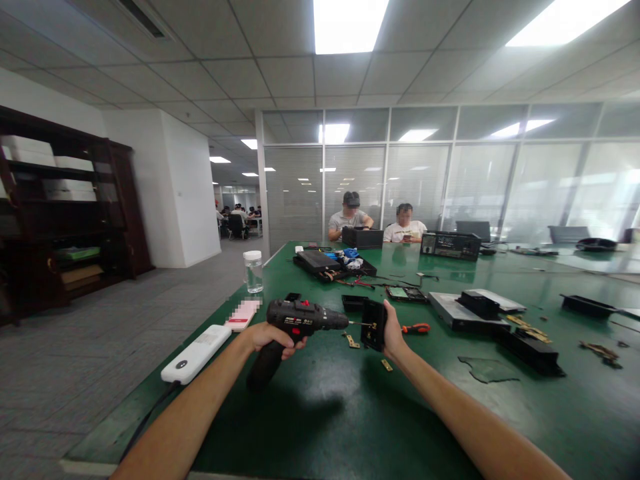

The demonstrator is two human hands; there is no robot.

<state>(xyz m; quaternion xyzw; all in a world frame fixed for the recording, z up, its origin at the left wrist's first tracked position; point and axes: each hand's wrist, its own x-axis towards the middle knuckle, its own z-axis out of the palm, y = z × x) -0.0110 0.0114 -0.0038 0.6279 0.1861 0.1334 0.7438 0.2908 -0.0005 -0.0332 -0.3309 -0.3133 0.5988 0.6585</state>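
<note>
My left hand is closed round the handle of a black cordless drill, raised above the green table. The drill lies level and its thin bit points right. The tip of the bit meets a small black plastic part, which stands upright in my right hand. My right fingers grip its right edge and back. Small brass-coloured plates lie on the table below the bit. Just beyond my right hand is an orange and black screwdriver. The fingers behind the black part are hidden.
On the left edge stand a white power strip, a pink packet and a clear jar. Dismantled electronics lie farther back. Right are a silver case and a glass shard. Two people sit across the table.
</note>
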